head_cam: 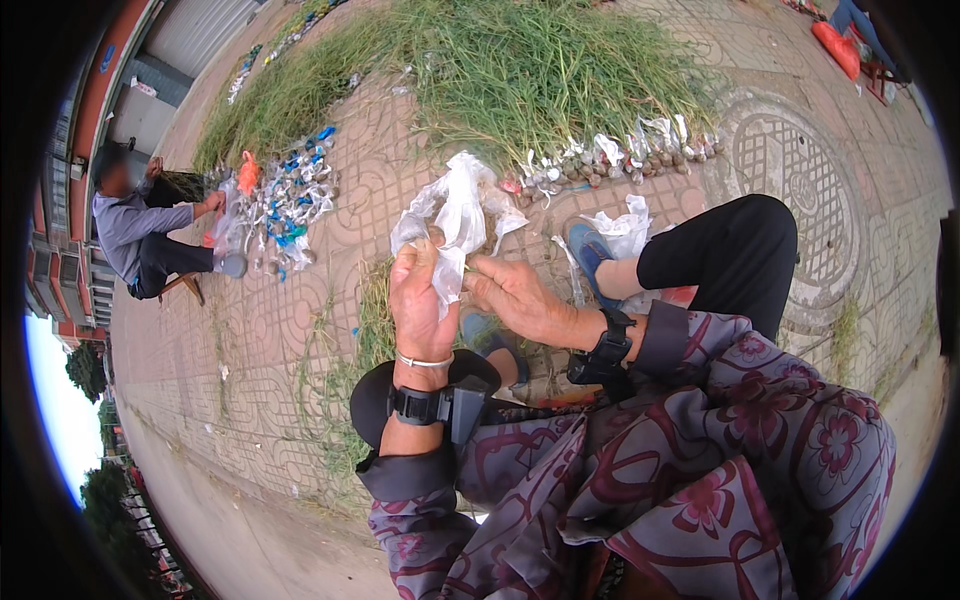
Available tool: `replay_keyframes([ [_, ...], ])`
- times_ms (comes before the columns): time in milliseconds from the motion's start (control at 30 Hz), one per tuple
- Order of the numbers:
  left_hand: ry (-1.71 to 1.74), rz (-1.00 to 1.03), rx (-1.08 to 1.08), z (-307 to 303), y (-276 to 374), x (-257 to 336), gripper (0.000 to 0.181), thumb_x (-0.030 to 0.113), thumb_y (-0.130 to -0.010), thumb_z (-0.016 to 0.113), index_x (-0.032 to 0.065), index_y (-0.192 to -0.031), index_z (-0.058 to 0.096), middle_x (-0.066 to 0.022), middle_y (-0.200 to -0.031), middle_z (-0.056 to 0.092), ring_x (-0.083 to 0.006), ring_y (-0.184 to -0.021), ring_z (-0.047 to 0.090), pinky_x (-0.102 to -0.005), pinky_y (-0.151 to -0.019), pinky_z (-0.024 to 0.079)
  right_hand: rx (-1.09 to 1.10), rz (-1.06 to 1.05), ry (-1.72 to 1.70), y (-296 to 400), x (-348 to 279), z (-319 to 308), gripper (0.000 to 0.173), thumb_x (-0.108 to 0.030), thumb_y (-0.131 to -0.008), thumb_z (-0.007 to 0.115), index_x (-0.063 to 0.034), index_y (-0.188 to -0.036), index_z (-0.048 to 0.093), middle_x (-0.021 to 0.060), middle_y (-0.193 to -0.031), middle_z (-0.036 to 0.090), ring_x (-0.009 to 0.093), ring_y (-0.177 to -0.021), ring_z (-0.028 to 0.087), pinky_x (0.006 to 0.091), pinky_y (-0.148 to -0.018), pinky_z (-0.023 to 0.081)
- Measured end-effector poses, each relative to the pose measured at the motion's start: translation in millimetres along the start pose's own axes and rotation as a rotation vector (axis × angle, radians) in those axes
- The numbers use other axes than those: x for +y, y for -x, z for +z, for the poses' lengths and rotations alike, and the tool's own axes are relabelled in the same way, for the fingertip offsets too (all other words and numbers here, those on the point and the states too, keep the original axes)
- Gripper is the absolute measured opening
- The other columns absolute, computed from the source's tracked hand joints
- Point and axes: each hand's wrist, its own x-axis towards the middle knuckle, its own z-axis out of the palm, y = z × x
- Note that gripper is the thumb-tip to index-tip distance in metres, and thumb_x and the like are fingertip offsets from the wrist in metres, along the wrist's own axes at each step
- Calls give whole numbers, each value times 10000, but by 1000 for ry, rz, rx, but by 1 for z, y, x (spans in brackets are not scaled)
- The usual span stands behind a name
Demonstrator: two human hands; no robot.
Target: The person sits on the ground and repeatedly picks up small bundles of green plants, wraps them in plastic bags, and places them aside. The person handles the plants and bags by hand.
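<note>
My left hand (422,300) is raised before me, its thumb and fingers closed on a white thin plastic bag (459,210) that puffs up above them and hangs down over the palm. Close to the right of it is my right hand (517,296), fingers bent and tips together near the bag's lower part; whether it pinches the bag or something thin and green is too small to tell. Beyond the hands, a row of small brown soil-like lumps in white plastic wraps (600,165) lies along the edge of a heap of cut green grassy stems (540,75).
Another person (150,225) sits on a low stool at the left, beside a pile of blue and white wrapped bundles (296,199). White plastic (626,229) lies by my shoe (590,251). A round manhole cover (799,184) is at right, and a red bag (836,49) beyond.
</note>
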Motion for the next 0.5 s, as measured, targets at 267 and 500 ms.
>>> replay_keyframes([
  [267, -46, -13, 69, 2, 0, -8, 111, 144, -946, 487, 56, -985, 542, -29, -937, 585, -143, -869, 561, -283, -775, 457, 49, -40, 133, -3, -6, -2, 191, -174, -923, 479, 4, -859, 503, 147, -571, 466, 224, -513, 475, 362, -509, 398],
  [500, -26, -1, 64, -11, -3, -9, 152, 180, -958, 464, 46, -970, 534, -58, -944, 588, -154, -876, 573, -306, -758, 482, -5, -108, 201, -2, -3, -7, 216, -210, -913, 510, 2, -876, 529, 147, -679, 564, 238, -605, 554, 353, -569, 441],
])
